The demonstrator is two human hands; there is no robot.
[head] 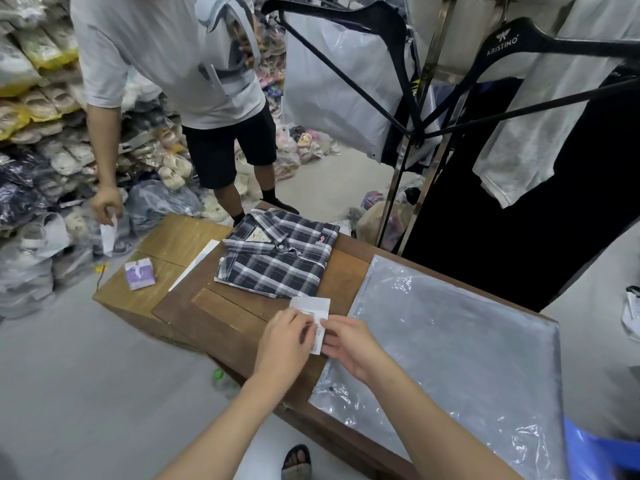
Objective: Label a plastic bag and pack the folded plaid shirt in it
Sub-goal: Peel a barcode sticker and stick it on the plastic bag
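This is a clothing stockroom or small packing warehouse. At ten o'clock, bagged sandals and slippers [38, 109] are heaped high against the wall and spill onto the floor. At two o'clock a metal garment rack [420, 133] carries black branded hangers [526, 39] with garments in plastic covers. A wooden tabletop [242, 317] serves as the packing surface.

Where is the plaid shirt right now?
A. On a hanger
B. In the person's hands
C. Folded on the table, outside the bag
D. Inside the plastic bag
C: the shirt lies folded on the table, apart from the bag, while both hands, left and right, hold a label.
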